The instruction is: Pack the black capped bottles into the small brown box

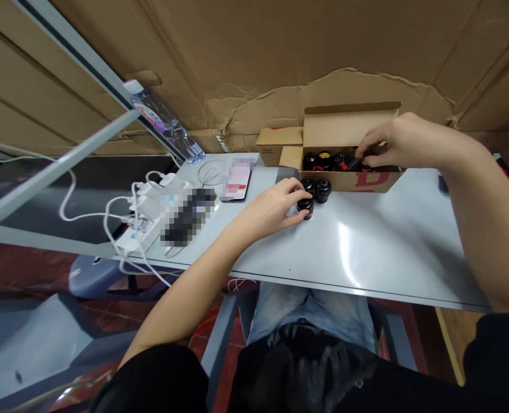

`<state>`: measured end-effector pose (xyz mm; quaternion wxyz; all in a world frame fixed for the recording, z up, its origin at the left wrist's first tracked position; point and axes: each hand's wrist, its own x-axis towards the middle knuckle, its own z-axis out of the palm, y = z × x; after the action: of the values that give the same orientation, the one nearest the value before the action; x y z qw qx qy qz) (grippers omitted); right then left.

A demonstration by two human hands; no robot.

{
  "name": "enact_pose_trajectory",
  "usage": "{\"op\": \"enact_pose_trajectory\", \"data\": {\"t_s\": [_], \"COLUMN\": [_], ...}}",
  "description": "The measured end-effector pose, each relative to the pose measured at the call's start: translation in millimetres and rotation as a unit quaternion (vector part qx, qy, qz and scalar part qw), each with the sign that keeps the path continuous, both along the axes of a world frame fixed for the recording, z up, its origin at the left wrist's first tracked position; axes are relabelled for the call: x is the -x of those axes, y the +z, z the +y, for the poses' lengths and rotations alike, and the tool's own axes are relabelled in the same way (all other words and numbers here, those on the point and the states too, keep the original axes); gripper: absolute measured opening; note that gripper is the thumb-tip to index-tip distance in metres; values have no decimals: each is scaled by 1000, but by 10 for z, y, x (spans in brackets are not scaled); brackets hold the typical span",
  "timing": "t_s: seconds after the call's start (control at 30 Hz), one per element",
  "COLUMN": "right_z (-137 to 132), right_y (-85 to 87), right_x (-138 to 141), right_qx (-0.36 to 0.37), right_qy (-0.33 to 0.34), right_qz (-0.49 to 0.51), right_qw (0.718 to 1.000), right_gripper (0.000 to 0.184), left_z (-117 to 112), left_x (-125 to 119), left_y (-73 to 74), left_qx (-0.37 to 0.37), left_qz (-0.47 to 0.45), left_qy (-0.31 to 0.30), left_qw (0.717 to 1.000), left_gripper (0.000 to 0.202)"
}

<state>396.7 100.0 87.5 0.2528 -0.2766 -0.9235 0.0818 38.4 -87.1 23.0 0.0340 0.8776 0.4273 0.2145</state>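
Observation:
My left hand (pixel 275 207) rests on the grey table (pixel 379 246), fingers curled round a small black round part (pixel 305 205) with a red mark. Two more black round parts (pixel 318 188) stand just beyond it, touching the front of an open cardboard box (pixel 368 180). Several black and red parts (pixel 325 160) fill that box. My right hand (pixel 394 142) reaches into the box from the right, fingers pinched on one of the black parts (pixel 357 162) inside.
A smaller closed cardboard box (pixel 278 144) sits left of the open one. A phone (pixel 236 180), a white power strip with cables (pixel 145 221) and a dark blurred item (pixel 190 215) lie at the table's left. A water bottle (pixel 164 121) leans against the cardboard wall.

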Motion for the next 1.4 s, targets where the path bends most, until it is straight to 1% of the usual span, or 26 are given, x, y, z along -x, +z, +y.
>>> {"op": "enact_pose_trajectory", "data": {"t_s": [0.07,0.1,0.17,0.23,0.3,0.4,0.5,0.53,0.6,0.7,0.87,0.93,1.03,1.13,1.2,1.27,1.33,1.4], "right_z": [-96,-152,-270,-382,-471,-559,-615,-636,-690,-814,-1018,-1053,-1077,-1113,-1143,-1162,-1162,-1143], "right_y": [104,131,128,67,-14,-122,-196,-214,-239,-248,-280,-339,-446,-514,-533,-548,-573,-611], "right_x": [-41,-65,-111,-138,-134,-67,34,65,116,174,300,354,388,352,312,283,271,270], "right_qx": [14,17,28,42,56,94,127,128,118,95,60,49,42,52,52,45,38,30], "right_qy": [0,-11,-33,-48,-62,-79,-82,-81,-79,-81,-81,-85,-84,-90,-102,-111,-104,-88], "right_qz": [-50,-45,-5,46,102,198,275,291,307,288,226,206,206,222,214,187,152,114], "right_qw": [999,999,999,997,991,972,950,945,941,949,969,974,974,969,970,975,982,989], "right_gripper": [5,7,13,19,21,17,16,16,17,17,22,29,47,54,53,49,43,36], "left_z": [62,89,142,208,306,517,732,781,826,754,492,421,371,348,332,320,322,342], "left_x": [55,74,79,34,-65,-297,-544,-610,-701,-720,-552,-477,-397,-354,-338,-329,-324,-322], "left_y": [-74,-91,-83,-25,59,155,160,147,123,121,211,251,300,338,348,337,307,270], "left_qx": [-55,-77,-101,-105,-98,-74,-62,-66,-83,-109,-91,-92,-108,-115,-102,-80,-65,-62], "left_qz": [-10,-19,-43,-63,-81,-109,-135,-140,-144,-131,-120,-135,-153,-155,-148,-128,-100,-73], "left_qy": [-13,-19,-24,-20,-10,13,29,28,26,28,27,34,57,63,45,14,-21,-53], "left_qw": [998,997,994,992,992,991,989,988,986,985,988,986,981,979,983,989,993,994], "left_gripper": [35,37,41,41,40,47,62,64,62,49,38,38,41,44,46,49,49,45]}}
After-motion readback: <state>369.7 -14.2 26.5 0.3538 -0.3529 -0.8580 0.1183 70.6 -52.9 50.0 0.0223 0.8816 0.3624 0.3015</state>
